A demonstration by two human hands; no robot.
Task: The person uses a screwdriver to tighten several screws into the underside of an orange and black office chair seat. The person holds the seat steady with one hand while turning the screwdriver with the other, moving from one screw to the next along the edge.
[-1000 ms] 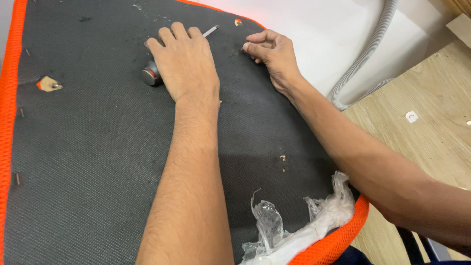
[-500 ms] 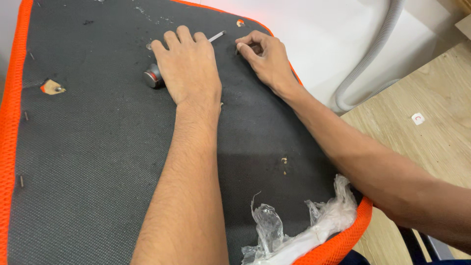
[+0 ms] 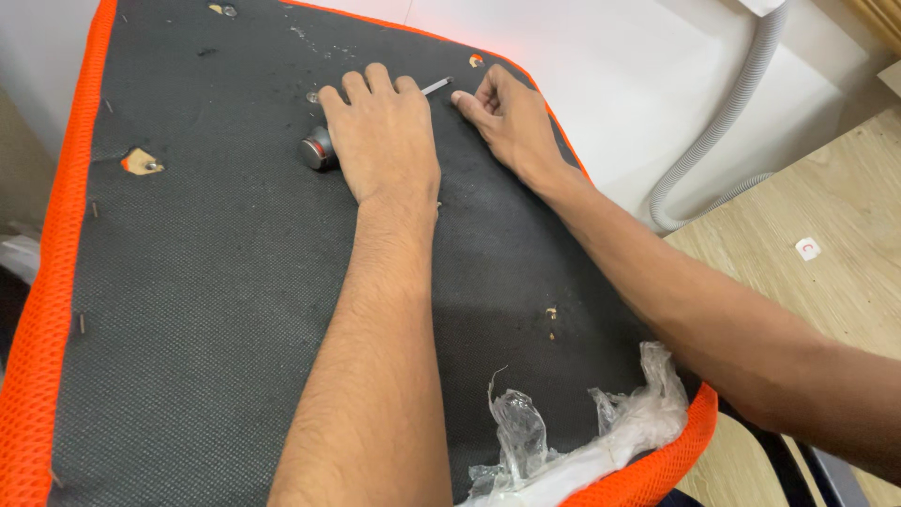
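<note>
My left hand (image 3: 383, 141) lies palm-down on a black mesh panel (image 3: 216, 310) with an orange border. It covers a screwdriver; only the round grey handle end (image 3: 317, 150) and the thin metal tip (image 3: 436, 86) stick out from under it. My right hand (image 3: 502, 117) rests on the panel just right of that tip. Its fingers are curled and pinched together, fingertips touching the fabric beside the shaft. I cannot tell whether anything small sits between them.
A torn hole (image 3: 141, 162) shows at the panel's left. Crumpled clear plastic wrap (image 3: 572, 437) hangs over the near right corner. A grey ribbed hose (image 3: 723, 122) runs down a white wall to a wooden floor (image 3: 826, 235). Small staples and bits dot the fabric.
My right hand has slid left along the far edge until its fingertips reach the screwdriver's tip. My left hand stays over the tool.
</note>
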